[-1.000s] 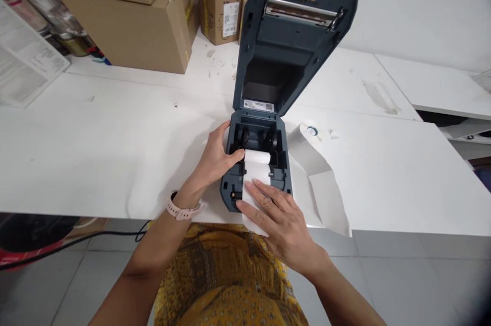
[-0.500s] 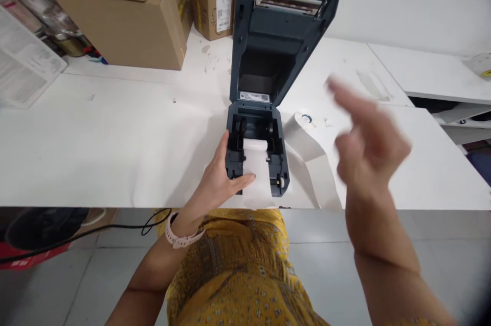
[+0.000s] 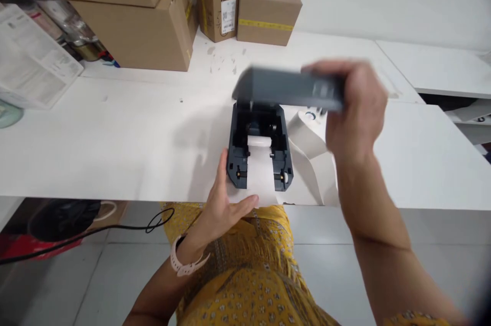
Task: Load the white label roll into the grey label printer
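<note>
A dark grey label printer [image 3: 232, 162] stands near the front edge of the white table, its hinged lid [image 3: 287, 85] partly lowered and blurred. My right hand [image 3: 358, 106] is wrapped around the lid's free end. Inside the printer lies a small white label roll [image 3: 259, 141], and its paper strip [image 3: 261, 172] runs out over the front. At the front left corner my left hand [image 3: 224, 211] is open, with fingers along the printer's side and the thumb apart by the strip's end. Right of the printer lies a loose roll of white paper [image 3: 322, 172], partly unrolled.
Cardboard boxes [image 3: 141, 34] are stacked at the back left, with two smaller boxes [image 3: 268, 11] by the wall. A printed package [image 3: 34, 60] leans at the far left. A black cable [image 3: 126, 227] hangs below the table edge, and open shelves [image 3: 456, 106] stand at right.
My right hand has moved from the air on the right onto the lid, which has swung down from upright. My left thumb has slid off the paper toward the front.
</note>
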The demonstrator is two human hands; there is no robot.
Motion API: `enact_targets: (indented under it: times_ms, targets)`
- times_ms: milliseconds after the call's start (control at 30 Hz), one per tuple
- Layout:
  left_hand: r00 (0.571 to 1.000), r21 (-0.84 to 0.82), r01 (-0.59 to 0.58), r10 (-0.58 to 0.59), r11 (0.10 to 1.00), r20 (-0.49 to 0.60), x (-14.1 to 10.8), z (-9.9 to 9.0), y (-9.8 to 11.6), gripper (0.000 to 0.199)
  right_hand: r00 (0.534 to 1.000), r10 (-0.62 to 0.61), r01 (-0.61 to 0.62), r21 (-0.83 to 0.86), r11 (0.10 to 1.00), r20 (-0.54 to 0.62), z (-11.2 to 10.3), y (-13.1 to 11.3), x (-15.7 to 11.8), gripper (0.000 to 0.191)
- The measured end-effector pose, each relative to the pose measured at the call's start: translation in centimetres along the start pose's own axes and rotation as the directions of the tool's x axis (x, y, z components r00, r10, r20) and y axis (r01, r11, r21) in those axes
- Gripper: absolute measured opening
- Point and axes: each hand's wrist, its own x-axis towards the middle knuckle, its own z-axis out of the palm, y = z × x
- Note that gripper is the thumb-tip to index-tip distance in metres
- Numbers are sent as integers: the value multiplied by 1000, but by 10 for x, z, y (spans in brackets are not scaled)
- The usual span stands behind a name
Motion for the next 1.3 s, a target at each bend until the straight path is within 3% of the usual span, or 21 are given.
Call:
enact_targets:
  times_ms: [33,133,167,233,333,400,500,767,900,933,967,1033,1067,1100,1133,1200,1300]
  targets:
    - [1000,-54,-15,14,998,-12,-3,0,0,104,996,-64,66,33,997,-61,3,-3,-29,38]
    - [995,-177,-62,47,982,-87,-5,-1,1,86,980,-189,192,-28,981,66,21,-5,-96,24]
    - [992,-186,-67,46,980,-115,-1,-1,2,84,981,-176,180,-44,983,76,27,-4,-110,27]
    - [988,-176,-53,26,983,-154,9,0,5,85,998,-62,61,-22,998,-16,38,0,-127,36]
    - [985,-184,15,-45,983,-164,27,5,8,93,965,231,-212,145,967,-128,49,8,-134,67]
    - [985,-203,56,-87,978,-149,35,9,11,96,918,393,-365,289,885,-46,52,14,-135,87]
    - [985,-194,63,-93,979,-148,39,14,12,93,867,489,-483,410,774,99,55,21,-137,97]
    - [981,-85,-12,-5,996,-193,45,13,10,87,873,487,-441,489,753,37,64,16,-140,88]
    - [982,-39,-27,19,999,-186,20,18,7,78,889,457,-420,464,780,35,67,21,-141,93]
    - [971,-8,-55,52,998,-234,7,22,4,75,893,449,-413,453,790,31,67,22,-141,94]
    - [933,36,-121,126,992,-338,-8,27,0,71,897,440,-406,442,800,27,68,23,-142,94]
    - [821,-2,-160,132,987,-555,-36,37,-8,37,904,427,-394,420,818,17,69,25,-143,93]
    - [834,-74,-115,56,991,-548,-46,42,-11,19,907,422,-388,411,825,10,70,25,-143,93]
    - [926,-148,28,-82,989,-370,-52,46,-12,21,908,419,-383,407,829,0,70,26,-143,93]
    - [963,-200,155,-193,967,-188,-54,50,-12,33,908,418,-379,406,832,-9,71,26,-143,92]
    - [944,-249,328,-321,911,72,-45,56,-6,51,908,418,-375,405,834,-20,71,27,-144,92]
    - [928,-335,371,-349,866,127,-21,62,10,58,909,417,-380,396,836,-9,71,29,-144,91]
